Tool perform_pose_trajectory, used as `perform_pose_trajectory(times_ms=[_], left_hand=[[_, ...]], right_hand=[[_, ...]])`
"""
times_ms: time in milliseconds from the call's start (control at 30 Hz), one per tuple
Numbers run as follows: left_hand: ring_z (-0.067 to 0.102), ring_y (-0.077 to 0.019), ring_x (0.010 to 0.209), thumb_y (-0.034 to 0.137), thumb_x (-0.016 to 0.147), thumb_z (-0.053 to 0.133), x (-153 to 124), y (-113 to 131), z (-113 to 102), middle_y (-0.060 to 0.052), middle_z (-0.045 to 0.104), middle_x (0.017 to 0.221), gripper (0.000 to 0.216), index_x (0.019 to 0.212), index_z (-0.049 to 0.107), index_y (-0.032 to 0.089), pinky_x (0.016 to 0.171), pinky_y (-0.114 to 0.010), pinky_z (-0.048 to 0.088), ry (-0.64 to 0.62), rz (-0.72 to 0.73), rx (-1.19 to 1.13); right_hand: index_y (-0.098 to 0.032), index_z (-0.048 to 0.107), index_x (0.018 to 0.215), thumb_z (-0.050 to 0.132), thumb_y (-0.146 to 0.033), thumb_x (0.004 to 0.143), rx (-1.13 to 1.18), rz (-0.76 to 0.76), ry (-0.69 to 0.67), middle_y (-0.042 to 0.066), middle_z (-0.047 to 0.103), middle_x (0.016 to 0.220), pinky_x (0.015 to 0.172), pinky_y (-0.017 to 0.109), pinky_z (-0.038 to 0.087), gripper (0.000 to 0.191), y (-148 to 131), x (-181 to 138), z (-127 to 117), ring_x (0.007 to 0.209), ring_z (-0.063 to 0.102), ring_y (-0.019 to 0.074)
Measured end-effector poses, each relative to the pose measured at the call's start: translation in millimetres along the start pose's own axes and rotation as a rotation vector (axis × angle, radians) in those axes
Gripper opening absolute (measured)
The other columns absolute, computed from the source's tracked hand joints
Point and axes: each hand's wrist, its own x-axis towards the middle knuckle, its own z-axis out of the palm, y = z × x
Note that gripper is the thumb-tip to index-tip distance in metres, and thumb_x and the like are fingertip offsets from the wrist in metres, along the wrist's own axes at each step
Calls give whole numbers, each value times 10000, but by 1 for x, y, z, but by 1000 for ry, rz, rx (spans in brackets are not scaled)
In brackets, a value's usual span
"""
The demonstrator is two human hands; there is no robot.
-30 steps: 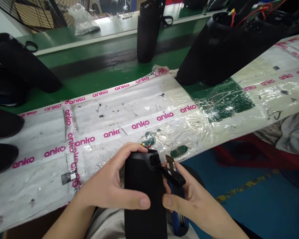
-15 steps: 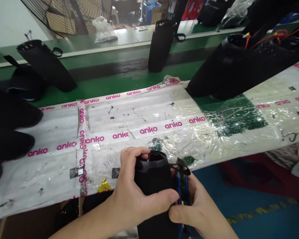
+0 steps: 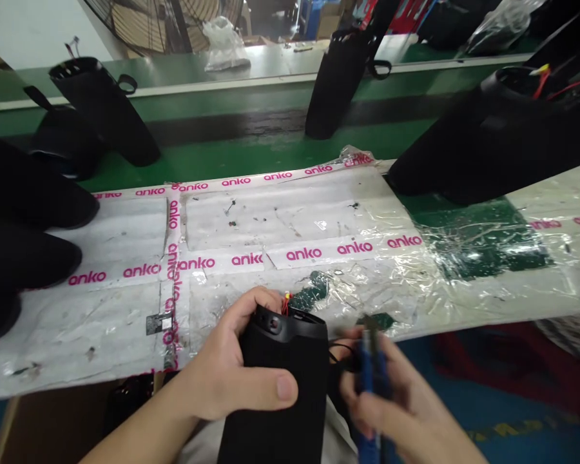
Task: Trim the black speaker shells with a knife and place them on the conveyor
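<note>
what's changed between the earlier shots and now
The right hand, with the blue tool, has drawn rightward, its thumb away from the black casing. The casing has turned, showing a round fitting below its front rim. Nothing was let go: the left hand still grips the casing. The other casings look unmoved.

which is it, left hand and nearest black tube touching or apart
Touching: head view shows left hand gripping nearest black tube, thumb across its front.
</note>
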Motion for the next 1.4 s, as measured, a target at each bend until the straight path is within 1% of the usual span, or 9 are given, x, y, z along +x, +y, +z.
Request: perform_pose_trajectory(times_ms=[100,167,233,367,533,767,1000,1167,1400], left_hand=[[578,-236,1090,375,779,980,-4,11,-4,-3,574,1171,480,1085,618,303,927,-338,497,39,-82,169],[553,-237,1122,344,790,951,-4,17,-5,9,550,1187,451,1072,600,308,978,-349,465,42,-107,308],[543,-225,1073,323,811,903,-2,22,-2,16,529,1169,405,1061,584,306,958,-347,451,26,-125,391],[537,-233,1059,304,837,839,2,22,4,7,525,1160,354,1075,576,302,907,-337,459,13,-151,465],[532,-263,1184,245,835,831,2,17,4,0,541,1216,395,1131,581,322,948,-338,483,7,-127,500],[556,-279,1179,239,828,834,3,18,1,-8,562,1219,409,1138,578,318,937,-350,515,-15,-89,549],[556,-287,1268,222,917,781,-2,26,0,-5,574,1331,468,1281,532,379,1050,-394,506,-78,-99,698],[506,-326,1398,273,946,778,-2,23,-2,-22,541,1413,470,1315,508,384,983,-362,548,-78,-94,691],[491,-346,1435,216,893,786,0,20,1,-22,557,1389,510,1292,515,382,1106,-439,503,-65,-36,722]], right_hand=[[-320,689,1199,638,-406,1096,-368,-207,179,14,768,983,616,220,587,144,-29,-6,-17,702,710,147],[-311,675,1187,580,-355,1123,-857,-451,193,-11,761,884,634,203,601,122,-50,-6,-12,719,752,159],[-278,633,1266,509,-265,1134,-1314,-721,74,0,774,913,627,234,603,182,-66,-2,2,726,764,173],[-127,586,1316,420,-87,1074,-1778,-1051,-120,45,748,865,547,357,533,296,-82,13,25,652,710,215],[-89,583,1318,445,-59,1011,-1845,-1055,-142,63,741,898,585,385,489,338,-81,24,26,689,687,234],[-85,585,1284,443,-28,1005,-1782,-1036,-164,51,737,906,641,389,490,318,-76,25,30,729,672,220],[-91,588,1240,382,-138,1110,-1797,-991,-126,105,762,917,604,404,513,248,-81,19,37,756,715,256],[-122,580,1270,374,-20,1017,-1773,-999,-141,70,769,948,668,390,521,343,-84,16,27,786,718,241],[-147,575,1275,438,-14,924,-1834,-1012,-188,35,772,939,672,399,468,400,-87,23,25,723,694,223]])
